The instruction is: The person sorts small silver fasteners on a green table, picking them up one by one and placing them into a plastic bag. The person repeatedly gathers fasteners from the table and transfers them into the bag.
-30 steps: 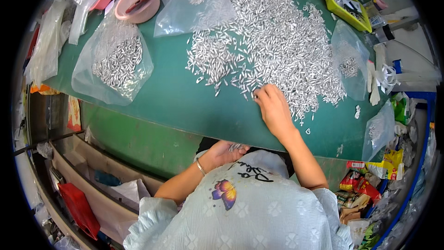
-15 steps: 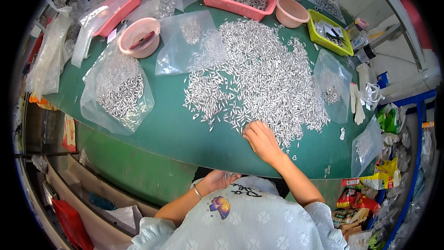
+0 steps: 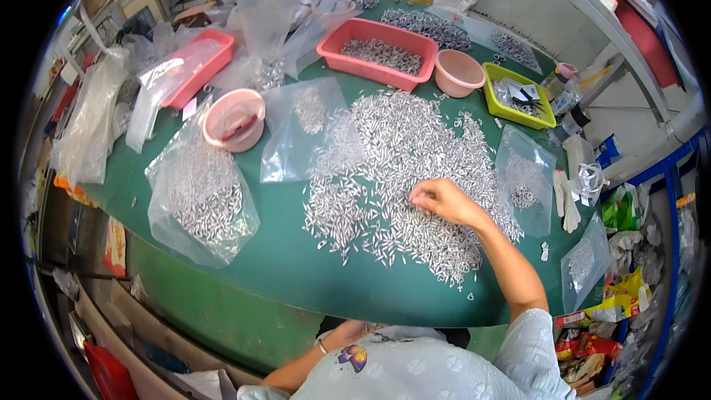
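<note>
Loosely, the right hand curls over slim, pointed, metallic-looking pieces

Toward the left edge of the table, visible as clear plastic bags and a pink tray partly under clear film, with a pink bowl holding a red tool farther in. Toward the far right corner, visible as a yellow-green basket just beside a peach bowl; along the right edge, white gloves. Beyond the near right corner, lower down, visible as red and yellow packets.
</note>
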{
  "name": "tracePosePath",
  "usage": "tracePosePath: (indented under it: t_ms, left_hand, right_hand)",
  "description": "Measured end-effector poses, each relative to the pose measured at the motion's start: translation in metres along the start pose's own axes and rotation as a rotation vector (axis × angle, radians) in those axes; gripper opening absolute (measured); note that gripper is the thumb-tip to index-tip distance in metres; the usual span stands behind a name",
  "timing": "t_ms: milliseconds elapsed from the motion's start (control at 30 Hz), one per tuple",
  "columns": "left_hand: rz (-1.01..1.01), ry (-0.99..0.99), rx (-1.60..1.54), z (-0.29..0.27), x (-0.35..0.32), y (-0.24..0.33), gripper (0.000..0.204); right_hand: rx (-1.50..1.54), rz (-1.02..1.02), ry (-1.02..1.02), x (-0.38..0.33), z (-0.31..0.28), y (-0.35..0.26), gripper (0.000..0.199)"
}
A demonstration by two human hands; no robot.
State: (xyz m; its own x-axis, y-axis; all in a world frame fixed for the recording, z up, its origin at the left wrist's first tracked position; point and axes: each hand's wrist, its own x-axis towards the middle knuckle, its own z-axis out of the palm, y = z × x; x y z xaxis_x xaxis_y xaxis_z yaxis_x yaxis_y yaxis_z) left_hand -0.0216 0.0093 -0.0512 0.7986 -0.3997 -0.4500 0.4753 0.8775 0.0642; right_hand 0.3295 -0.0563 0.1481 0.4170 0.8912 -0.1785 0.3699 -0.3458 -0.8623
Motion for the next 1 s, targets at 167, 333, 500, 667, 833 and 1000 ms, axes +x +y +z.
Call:
tracePosePath:
  t_ms: [167, 333, 500, 667, 833, 1000]
  left_hand:
    - [-0.023, 0.052, 0.032, 0.006, -0.007, 0.015, 0.03]
    - [-0.037, 0.083, 0.06, 0.001, -0.006, 0.019, 0.03]
    - [-0.014, 0.092, 0.09, -0.001, -0.009, 0.018, 0.031]
    - [-0.011, 0.154, 0.087, 0.019, -0.007, 0.01, 0.033]
    - [-0.023, 0.188, 0.181, 0.079, -0.019, 0.022, 0.04]
    - [-0.029, 0.121, 0.108, 0.075, -0.018, 0.019, 0.043]
  right_hand:
    - [-0.163, 0.051, -0.701, 0.007, -0.001, -0.005, 0.014]
    - [0.182, -0.104, 0.089, 0.069, -0.068, -0.024, 0.026]
    - [0.188, -0.265, 0.43, 0.077, -0.067, -0.03, 0.036]
    - [-0.434, -0.278, -0.125, 0.001, 0.021, -0.014, 0.026]
    - [-0.271, -0.168, 0.237, -0.07, 0.093, -0.014, 0.024]
    - [-0.619, -0.138, 0.409, -0.069, 0.148, -0.003, 0.027]
